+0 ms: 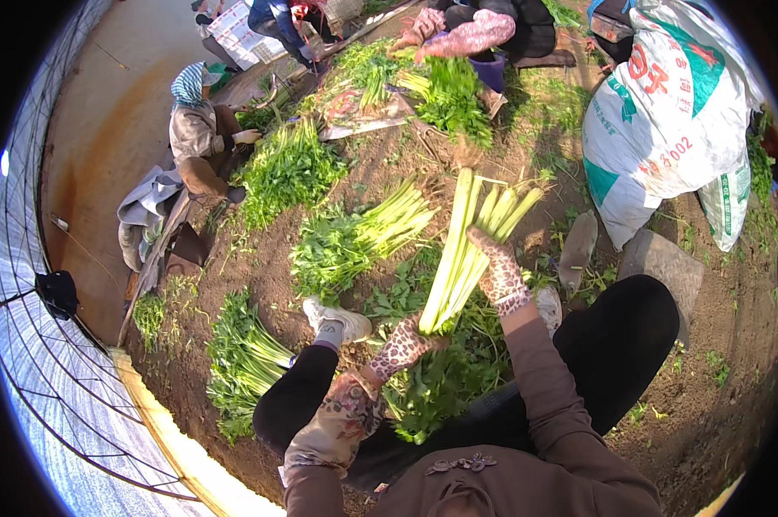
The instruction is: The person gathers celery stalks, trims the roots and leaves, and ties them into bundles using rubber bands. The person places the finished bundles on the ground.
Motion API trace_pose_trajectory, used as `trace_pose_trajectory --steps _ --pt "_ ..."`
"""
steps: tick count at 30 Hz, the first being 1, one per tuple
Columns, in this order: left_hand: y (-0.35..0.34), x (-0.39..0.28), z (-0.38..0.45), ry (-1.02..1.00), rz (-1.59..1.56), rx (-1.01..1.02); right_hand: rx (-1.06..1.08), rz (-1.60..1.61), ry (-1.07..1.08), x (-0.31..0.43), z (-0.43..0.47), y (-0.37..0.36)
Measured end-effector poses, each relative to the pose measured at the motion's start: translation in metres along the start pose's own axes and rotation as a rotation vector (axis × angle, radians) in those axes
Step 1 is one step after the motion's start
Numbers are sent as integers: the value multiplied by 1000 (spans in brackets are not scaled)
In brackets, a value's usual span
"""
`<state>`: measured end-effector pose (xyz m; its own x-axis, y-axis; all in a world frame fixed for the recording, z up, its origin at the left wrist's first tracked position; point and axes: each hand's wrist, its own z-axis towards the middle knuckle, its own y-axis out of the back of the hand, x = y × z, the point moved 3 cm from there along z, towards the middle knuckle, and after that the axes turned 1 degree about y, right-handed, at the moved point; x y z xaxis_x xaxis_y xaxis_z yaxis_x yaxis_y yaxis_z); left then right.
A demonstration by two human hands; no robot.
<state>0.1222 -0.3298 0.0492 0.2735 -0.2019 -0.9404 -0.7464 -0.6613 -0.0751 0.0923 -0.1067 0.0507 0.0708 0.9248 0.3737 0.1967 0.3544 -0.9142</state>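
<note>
A bunch of celery (460, 258) lies slantwise between my hands, its pale stalks and root ends pointing up and away, its leaves down over my lap. My left hand (405, 349), in a leopard-print glove, grips it low, where the stalks meet the leaves. Higher up, my right hand (495, 265), gloved alike, is closed around the stalks on their right side. Beyond my left shoe, a pile of celery (363, 236) rests on the soil. Another celery bunch (250, 362) lies left of my left knee, with something blue around its stalks.
Large white woven sacks (673, 110) stand at the upper right, near a flat metal plate (663, 265). A co-worker (201, 129) sits at the left by a celery heap (292, 171). Another person's sleeved arms (469, 35) handle celery at the top. A wooden board (156, 258) edges the soil.
</note>
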Motion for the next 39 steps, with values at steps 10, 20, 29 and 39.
trace_pose_trajectory --steps 10,20,29,39 --pt "-6 -50 10 -277 115 -401 124 -350 66 -33 -21 -47" --pt "28 11 -1 -416 -346 -325 237 -585 -73 -35 -43 -75" --pt "-2 -39 -16 -203 7 -309 285 -592 -130 -43 -55 -85" --pt "36 -2 -7 -362 -312 -464 246 -445 62 -42 -55 -94"
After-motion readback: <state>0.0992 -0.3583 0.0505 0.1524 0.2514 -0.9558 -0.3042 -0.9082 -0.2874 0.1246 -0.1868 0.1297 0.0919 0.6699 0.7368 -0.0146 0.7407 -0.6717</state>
